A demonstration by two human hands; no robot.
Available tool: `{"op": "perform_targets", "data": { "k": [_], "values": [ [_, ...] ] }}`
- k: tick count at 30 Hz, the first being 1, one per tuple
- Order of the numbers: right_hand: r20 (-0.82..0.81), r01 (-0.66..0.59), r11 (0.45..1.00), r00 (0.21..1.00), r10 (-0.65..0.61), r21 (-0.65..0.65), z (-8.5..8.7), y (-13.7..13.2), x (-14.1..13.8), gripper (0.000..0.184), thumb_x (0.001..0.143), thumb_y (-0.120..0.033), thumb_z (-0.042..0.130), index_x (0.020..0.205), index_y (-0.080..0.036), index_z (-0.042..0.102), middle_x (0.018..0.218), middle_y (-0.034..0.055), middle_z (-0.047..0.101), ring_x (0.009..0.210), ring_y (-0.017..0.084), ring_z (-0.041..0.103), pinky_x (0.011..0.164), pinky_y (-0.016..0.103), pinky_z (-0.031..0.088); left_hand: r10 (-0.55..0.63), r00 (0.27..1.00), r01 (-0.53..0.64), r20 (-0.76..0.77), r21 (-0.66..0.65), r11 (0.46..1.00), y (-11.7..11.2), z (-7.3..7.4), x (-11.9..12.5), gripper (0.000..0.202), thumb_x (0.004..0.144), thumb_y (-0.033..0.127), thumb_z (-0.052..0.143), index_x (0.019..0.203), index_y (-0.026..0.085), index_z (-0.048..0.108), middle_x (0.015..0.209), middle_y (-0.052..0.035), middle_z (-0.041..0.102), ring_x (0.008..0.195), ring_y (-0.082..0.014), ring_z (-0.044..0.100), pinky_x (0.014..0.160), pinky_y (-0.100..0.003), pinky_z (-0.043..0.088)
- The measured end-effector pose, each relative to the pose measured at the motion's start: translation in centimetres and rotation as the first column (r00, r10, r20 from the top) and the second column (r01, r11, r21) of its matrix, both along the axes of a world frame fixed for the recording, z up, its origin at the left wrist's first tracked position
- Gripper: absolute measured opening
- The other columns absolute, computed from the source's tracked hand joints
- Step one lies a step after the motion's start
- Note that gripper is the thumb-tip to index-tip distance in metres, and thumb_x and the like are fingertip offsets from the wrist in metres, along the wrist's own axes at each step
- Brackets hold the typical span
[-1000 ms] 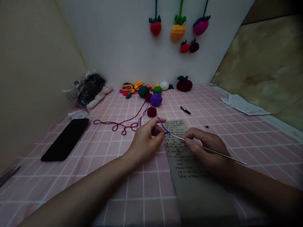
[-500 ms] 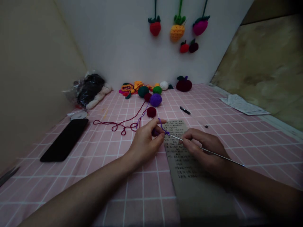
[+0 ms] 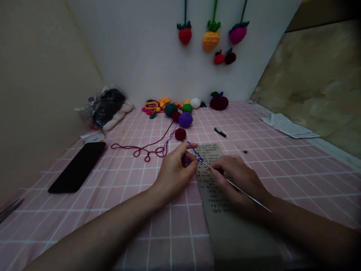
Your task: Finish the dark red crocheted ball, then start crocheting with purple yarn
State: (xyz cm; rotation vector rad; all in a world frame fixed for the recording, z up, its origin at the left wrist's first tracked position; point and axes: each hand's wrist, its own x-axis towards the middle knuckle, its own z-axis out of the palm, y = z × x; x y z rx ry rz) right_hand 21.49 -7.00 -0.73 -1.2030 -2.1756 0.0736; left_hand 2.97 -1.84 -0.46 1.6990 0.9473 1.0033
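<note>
My right hand [image 3: 237, 180] is closed on a thin metal crochet hook [image 3: 251, 197], which slants from near my wrist up to the left. Purple yarn [image 3: 194, 149] runs over the raised index finger of my left hand [image 3: 177, 169] and down to the hook's tip. My left thumb and fingers pinch a small bit of purple yarn work, mostly hidden behind them. A purple yarn ball [image 3: 185, 120] lies farther back, its strand trailing toward my left hand. Beneath my hands is a cardboard sheet [image 3: 222, 233] with handwritten lines.
Dark red yarn [image 3: 146, 149] loops on the checked cloth beside a small dark red ball [image 3: 180, 134]. A black phone [image 3: 77, 167] lies left, a pen [image 3: 220, 132] and papers [image 3: 290, 125] right. Several crocheted fruits hang on the wall, and a dark red one [image 3: 219, 102] stands below.
My right hand has shifted a little left, toward my left hand. The hook's back end has swung down and left, so it slants more steeply. My left hand stays nearly in place.
</note>
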Motion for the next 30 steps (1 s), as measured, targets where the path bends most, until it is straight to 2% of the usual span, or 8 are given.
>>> {"op": "perform_targets", "data": {
  "k": [3, 7, 10, 14, 17, 20, 24, 30],
  "values": [
    [0.068, -0.020, 0.999, 0.998, 0.017, 0.045, -0.4, 0.1, -0.1, 0.009, 0.094, -0.018, 0.044, 0.092, -0.019, 0.052, 0.081, 0.0030, 0.063, 0.077, 0.019, 0.057, 0.080, 0.038, 0.037, -0.003, 0.992, 0.018, 0.124, -0.124, 0.992, -0.3, -0.1, 0.4, 0.038, 0.079, 0.018, 0.061, 0.117, 0.019, 0.055, 0.074, 0.0040, 0.057, 0.066, -0.0096, 0.052, 0.063, -0.022, 0.040],
    [0.164, 0.012, 0.991, 0.986, -0.034, 0.134, -0.8, 0.2, -0.3, 0.011, 0.095, -0.018, 0.043, 0.098, -0.017, 0.053, 0.086, 0.0054, 0.065, 0.079, 0.021, 0.060, 0.083, 0.042, 0.034, 0.050, 0.944, 0.052, 0.326, -0.297, 0.953, -0.9, -0.1, 1.1, 0.041, 0.075, 0.018, 0.067, 0.114, 0.017, 0.054, 0.070, 0.0055, 0.054, 0.064, -0.0076, 0.050, 0.064, -0.021, 0.040],
    [0.217, 0.045, 0.980, 0.972, -0.087, 0.193, -0.8, 0.1, -0.5, 0.013, 0.095, -0.017, 0.041, 0.096, -0.016, 0.054, 0.085, 0.0062, 0.066, 0.079, 0.022, 0.062, 0.084, 0.043, 0.032, 0.101, 0.884, 0.122, 0.456, -0.435, 0.892, -1.2, -0.2, 1.5, 0.048, 0.070, 0.017, 0.073, 0.113, 0.018, 0.053, 0.067, 0.0072, 0.053, 0.057, -0.0054, 0.047, 0.058, -0.020, 0.036],
    [0.252, 0.069, 0.974, 0.960, -0.124, 0.216, -0.8, 0.1, -0.5, 0.013, 0.095, -0.018, 0.041, 0.097, -0.017, 0.054, 0.085, 0.0057, 0.067, 0.078, 0.022, 0.062, 0.084, 0.042, 0.030, 0.083, 0.817, 0.286, 0.570, -0.527, 0.801, -1.1, -0.5, 1.4, 0.053, 0.066, 0.015, 0.077, 0.114, 0.018, 0.053, 0.065, 0.0077, 0.053, 0.049, -0.0023, 0.039, 0.049, -0.017, 0.027],
    [0.240, 0.062, 0.974, 0.964, -0.116, 0.219, -0.8, 0.2, -0.4, 0.012, 0.095, -0.019, 0.042, 0.096, -0.017, 0.053, 0.084, 0.0049, 0.066, 0.077, 0.021, 0.061, 0.083, 0.042, 0.031, 0.080, 0.799, 0.348, 0.595, -0.568, 0.746, -0.8, -0.3, 1.1, 0.054, 0.065, 0.010, 0.076, 0.113, 0.017, 0.053, 0.066, 0.0067, 0.053, 0.047, -0.0006, 0.036, 0.047, -0.016, 0.022],
    [0.227, 0.022, 0.970, 0.971, -0.079, 0.243, -0.7, 0.2, -0.1, 0.011, 0.095, -0.017, 0.043, 0.094, -0.017, 0.053, 0.081, 0.0041, 0.065, 0.074, 0.020, 0.061, 0.083, 0.042, 0.032, 0.094, 0.802, 0.351, 0.589, -0.594, 0.723, -0.5, 0.4, 0.8, 0.052, 0.065, 0.005, 0.074, 0.111, 0.015, 0.053, 0.065, 0.0059, 0.054, 0.047, 0.0000, 0.035, 0.046, -0.015, 0.021],
    [0.236, -0.023, 0.964, 0.971, -0.042, 0.266, -0.4, 0.2, 0.3, 0.009, 0.092, -0.014, 0.045, 0.091, -0.016, 0.054, 0.077, 0.0041, 0.064, 0.073, 0.020, 0.061, 0.082, 0.043, 0.034, 0.133, 0.814, 0.314, 0.565, -0.621, 0.718, -0.2, 1.1, 0.5, 0.050, 0.064, 0.001, 0.072, 0.109, 0.013, 0.055, 0.065, 0.0052, 0.055, 0.046, -0.0001, 0.036, 0.046, -0.016, 0.021],
    [0.245, -0.049, 0.957, 0.969, -0.023, 0.285, 0.2, -0.1, 0.3, 0.008, 0.091, -0.013, 0.047, 0.090, -0.016, 0.054, 0.075, 0.0044, 0.064, 0.069, 0.019, 0.060, 0.081, 0.043, 0.035, 0.135, 0.831, 0.278, 0.540, -0.613, 0.739, 0.4, 1.2, 0.0, 0.049, 0.062, 0.003, 0.072, 0.108, 0.014, 0.057, 0.064, 0.0039, 0.056, 0.047, -0.0012, 0.036, 0.048, -0.018, 0.022]
  ]
}}
